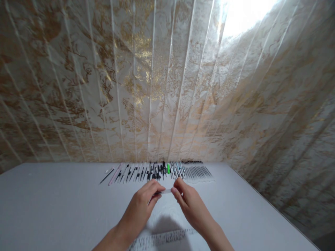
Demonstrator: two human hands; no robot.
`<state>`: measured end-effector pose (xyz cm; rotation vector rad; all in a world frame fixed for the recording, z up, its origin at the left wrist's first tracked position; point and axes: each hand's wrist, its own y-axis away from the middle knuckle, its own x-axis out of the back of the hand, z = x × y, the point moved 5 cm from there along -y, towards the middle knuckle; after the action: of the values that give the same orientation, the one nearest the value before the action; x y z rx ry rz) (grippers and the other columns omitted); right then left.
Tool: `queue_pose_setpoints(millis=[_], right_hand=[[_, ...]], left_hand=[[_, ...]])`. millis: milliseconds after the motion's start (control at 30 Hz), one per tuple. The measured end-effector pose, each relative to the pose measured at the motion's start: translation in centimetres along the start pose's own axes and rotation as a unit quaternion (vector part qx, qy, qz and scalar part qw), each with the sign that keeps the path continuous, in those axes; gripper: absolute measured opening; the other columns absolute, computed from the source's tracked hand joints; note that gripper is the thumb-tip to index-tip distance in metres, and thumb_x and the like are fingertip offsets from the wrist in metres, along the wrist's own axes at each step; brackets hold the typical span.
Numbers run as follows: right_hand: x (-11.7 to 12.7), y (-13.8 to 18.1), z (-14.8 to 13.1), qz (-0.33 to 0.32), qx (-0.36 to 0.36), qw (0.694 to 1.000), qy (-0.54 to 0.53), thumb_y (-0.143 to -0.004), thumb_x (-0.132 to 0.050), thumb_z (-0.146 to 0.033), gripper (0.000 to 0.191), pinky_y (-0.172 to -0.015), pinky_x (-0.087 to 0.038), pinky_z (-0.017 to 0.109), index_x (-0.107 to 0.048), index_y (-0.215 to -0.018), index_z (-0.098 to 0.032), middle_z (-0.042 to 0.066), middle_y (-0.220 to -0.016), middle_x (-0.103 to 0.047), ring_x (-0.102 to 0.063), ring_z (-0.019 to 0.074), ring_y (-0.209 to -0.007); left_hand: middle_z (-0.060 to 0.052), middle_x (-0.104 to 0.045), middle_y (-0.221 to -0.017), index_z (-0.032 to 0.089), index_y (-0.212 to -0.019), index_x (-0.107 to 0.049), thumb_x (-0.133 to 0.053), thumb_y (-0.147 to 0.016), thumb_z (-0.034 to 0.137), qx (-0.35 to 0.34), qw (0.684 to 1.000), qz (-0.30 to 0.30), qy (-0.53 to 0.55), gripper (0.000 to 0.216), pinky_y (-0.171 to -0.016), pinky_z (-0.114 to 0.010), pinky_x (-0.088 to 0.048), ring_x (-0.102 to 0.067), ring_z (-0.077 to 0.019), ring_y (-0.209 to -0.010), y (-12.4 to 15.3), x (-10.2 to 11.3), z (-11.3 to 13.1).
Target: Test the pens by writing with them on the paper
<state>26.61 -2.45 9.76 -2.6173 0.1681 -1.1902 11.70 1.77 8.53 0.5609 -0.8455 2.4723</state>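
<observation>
Between my two hands, above the white table, is a slim pen (166, 191) with a pale, see-through barrel, held level. My left hand (143, 198) pinches its darker end between thumb and fingers. The other end is in the closed fingers of my right hand (188, 200). Only the short middle stretch shows; the fingers cover both ends. Just beyond the hands lies a row of pens and pen parts (141, 172), with a bright green marker (168, 168) among them.
A bundle of thin grey refills (200, 172) lies at the row's right end. Nearer to me, a strip with dark handwriting-like marks (159, 238) crosses the white table (65, 209). Behind rises a wall covered in gold-patterned sheeting (146, 80); the table's right edge slants toward me.
</observation>
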Motion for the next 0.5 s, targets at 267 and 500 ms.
queue_pose_setpoints(millis=[267, 500], right_hand=[[-0.34, 0.09, 0.85, -0.025, -0.046, 0.996, -0.077, -0.098, -0.027, -0.051, 0.05, -0.056, -0.034, 0.022, -0.04, -0.059, -0.021, -0.003, -0.053, -0.049, -0.047, 0.0129, -0.051], [-0.27, -0.09, 0.69, 0.006, -0.032, 0.999, -0.017, -0.096, -0.032, -0.049, 0.048, -0.053, -0.032, 0.022, -0.038, -0.057, -0.022, -0.004, -0.05, -0.044, -0.044, 0.0129, -0.05]], left_hand=[[-0.001, -0.063, -0.089, 0.021, -0.089, -0.063, -0.049, -0.084, 0.009, -0.018, 1.0, 0.005, 0.006, 0.019, -0.08, -0.027, -0.049, -0.062, -0.0167, -0.087, 0.02, -0.02, 0.31], [-0.001, -0.062, -0.088, 0.021, -0.09, -0.062, -0.049, -0.085, 0.007, -0.028, 1.0, 0.007, -0.001, 0.02, -0.079, -0.026, -0.049, -0.062, -0.0162, -0.086, 0.16, -0.21, 0.29]])
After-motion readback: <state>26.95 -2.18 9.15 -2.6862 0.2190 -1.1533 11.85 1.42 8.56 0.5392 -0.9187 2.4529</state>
